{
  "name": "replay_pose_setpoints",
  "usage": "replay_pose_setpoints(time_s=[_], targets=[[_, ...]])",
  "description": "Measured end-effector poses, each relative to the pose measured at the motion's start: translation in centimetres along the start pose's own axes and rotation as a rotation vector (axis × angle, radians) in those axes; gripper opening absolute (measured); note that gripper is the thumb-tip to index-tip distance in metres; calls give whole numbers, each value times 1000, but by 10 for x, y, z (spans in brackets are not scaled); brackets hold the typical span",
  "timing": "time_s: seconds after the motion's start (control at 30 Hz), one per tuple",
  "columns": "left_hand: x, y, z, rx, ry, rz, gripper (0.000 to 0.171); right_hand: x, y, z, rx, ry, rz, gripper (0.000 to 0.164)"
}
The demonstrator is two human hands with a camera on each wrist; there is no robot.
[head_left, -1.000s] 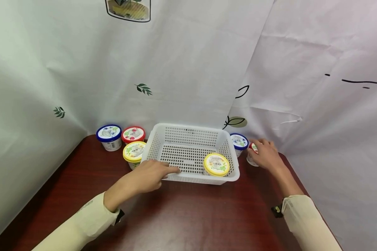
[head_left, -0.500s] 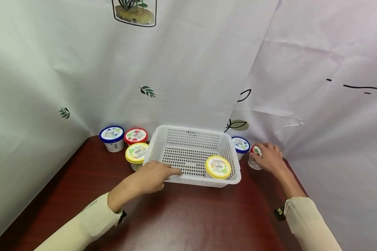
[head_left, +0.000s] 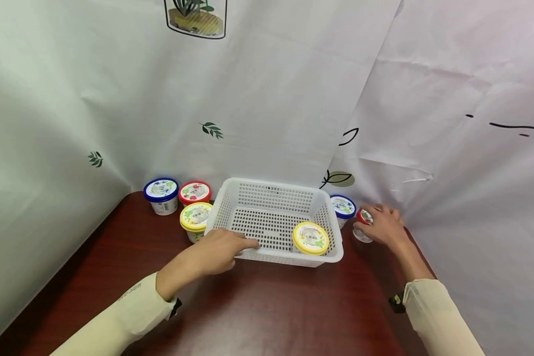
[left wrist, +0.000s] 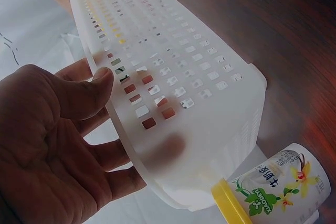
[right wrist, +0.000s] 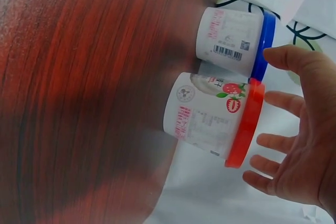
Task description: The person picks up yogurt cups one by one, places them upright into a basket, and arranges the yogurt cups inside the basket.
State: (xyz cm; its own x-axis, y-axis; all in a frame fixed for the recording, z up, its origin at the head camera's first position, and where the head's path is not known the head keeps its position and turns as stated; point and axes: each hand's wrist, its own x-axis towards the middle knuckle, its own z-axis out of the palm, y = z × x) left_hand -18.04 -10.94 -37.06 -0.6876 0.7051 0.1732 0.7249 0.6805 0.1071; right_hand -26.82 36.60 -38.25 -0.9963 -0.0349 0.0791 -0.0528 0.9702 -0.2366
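A white perforated basket stands on the table. My left hand grips its near left rim; in the left wrist view the thumb lies on the outer wall and fingertips show through the holes. Inside the basket, at its right end, sits a yellow-lidded tub. To the right of the basket, my right hand is over a red-lidded tub with strawberries on its label. Its fingers are spread around the lid's edge, and the thumb lies nearer the blue-lidded tub. Firm contact with the red lid cannot be made out.
Left of the basket stand a blue-lidded tub, a red-lidded tub and a yellow-lidded tub, close together. The dark red wooden table is bordered by white printed cloth behind and at both sides.
The head view has shifted slightly. More of the red lid shows beside my right hand than a second ago. My left hand stays on the basket rim, and the tubs keep their places.
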Motion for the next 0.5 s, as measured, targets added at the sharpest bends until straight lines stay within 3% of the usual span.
replay_pose_setpoints(time_s=[0.5], targets=[[1,-1,-1,-17,-18,-4,54,4,8,4,7,-30,49,80]])
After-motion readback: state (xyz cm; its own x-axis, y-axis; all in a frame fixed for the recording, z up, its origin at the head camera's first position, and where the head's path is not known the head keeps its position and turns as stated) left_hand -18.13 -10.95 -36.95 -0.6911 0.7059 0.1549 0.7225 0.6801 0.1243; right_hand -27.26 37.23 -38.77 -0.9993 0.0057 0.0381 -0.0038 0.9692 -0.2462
